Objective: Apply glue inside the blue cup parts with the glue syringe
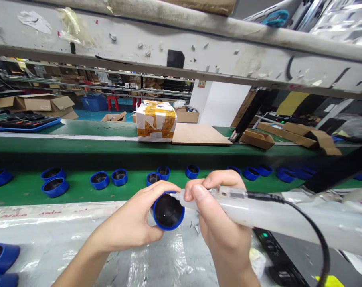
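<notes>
My left hand (135, 217) is wrapped round a blue ring-shaped cup (169, 213) with a black inside, its mouth tilted toward me. In my right hand (218, 215) is a translucent glue dispenser tube (237, 205) with a thin nozzle and a black cable. The nozzle tip meets the cup's upper rim, or hovers just over it; I cannot tell whether they touch. Behind my hands, several more blue cups (99, 180) stand on the green conveyor belt (79, 195).
Two blue cups (4, 259) sit at the lower left on the plastic-covered worktop (115, 263). A black control box (273, 247) with a green light is at the lower right. A taped white carton (156, 121) stands on the far ledge. A white beam (133, 36) crosses overhead.
</notes>
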Demonstrator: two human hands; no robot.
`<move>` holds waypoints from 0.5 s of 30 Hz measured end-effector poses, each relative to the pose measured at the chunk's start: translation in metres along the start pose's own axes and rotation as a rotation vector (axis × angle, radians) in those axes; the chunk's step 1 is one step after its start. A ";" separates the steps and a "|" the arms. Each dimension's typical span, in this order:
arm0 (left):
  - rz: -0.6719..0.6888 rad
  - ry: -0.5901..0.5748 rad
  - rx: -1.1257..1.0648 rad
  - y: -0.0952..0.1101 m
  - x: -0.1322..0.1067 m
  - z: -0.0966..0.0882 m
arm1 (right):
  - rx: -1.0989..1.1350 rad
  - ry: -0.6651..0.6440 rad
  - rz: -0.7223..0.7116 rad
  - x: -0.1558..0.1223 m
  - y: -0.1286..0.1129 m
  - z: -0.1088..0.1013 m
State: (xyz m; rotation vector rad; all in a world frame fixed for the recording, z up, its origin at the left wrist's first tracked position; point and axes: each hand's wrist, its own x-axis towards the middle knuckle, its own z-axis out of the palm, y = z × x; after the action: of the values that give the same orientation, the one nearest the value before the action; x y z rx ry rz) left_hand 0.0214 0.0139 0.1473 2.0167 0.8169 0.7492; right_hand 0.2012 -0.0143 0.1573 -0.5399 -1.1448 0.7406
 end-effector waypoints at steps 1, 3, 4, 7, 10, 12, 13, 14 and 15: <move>-0.002 -0.003 0.006 0.000 0.000 0.000 | 0.003 0.002 0.000 0.000 0.000 0.000; -0.004 -0.005 0.018 -0.001 0.000 -0.002 | 0.011 0.007 -0.001 -0.001 0.001 0.000; -0.009 -0.007 0.021 -0.002 -0.001 -0.002 | 0.011 0.010 -0.001 -0.002 0.001 0.000; -0.022 -0.008 0.023 -0.003 -0.003 -0.004 | 0.014 0.013 0.000 -0.003 0.001 -0.001; -0.024 -0.006 0.033 -0.003 -0.004 -0.006 | 0.017 0.005 0.008 -0.003 0.000 -0.002; -0.027 -0.004 0.043 -0.003 -0.004 -0.007 | 0.003 0.013 0.007 -0.003 0.000 -0.002; -0.031 -0.003 0.048 -0.003 -0.004 -0.007 | -0.005 0.018 0.003 -0.002 0.000 -0.002; -0.035 -0.004 0.051 -0.003 -0.004 -0.008 | -0.014 0.023 0.001 -0.002 0.000 -0.003; -0.041 -0.004 0.054 -0.004 -0.005 -0.008 | -0.024 0.026 -0.001 -0.002 0.000 -0.003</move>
State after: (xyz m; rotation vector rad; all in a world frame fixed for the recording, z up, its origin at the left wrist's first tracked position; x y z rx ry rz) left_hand 0.0115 0.0156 0.1471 2.0419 0.8818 0.7070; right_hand 0.2035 -0.0160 0.1555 -0.5670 -1.1311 0.7180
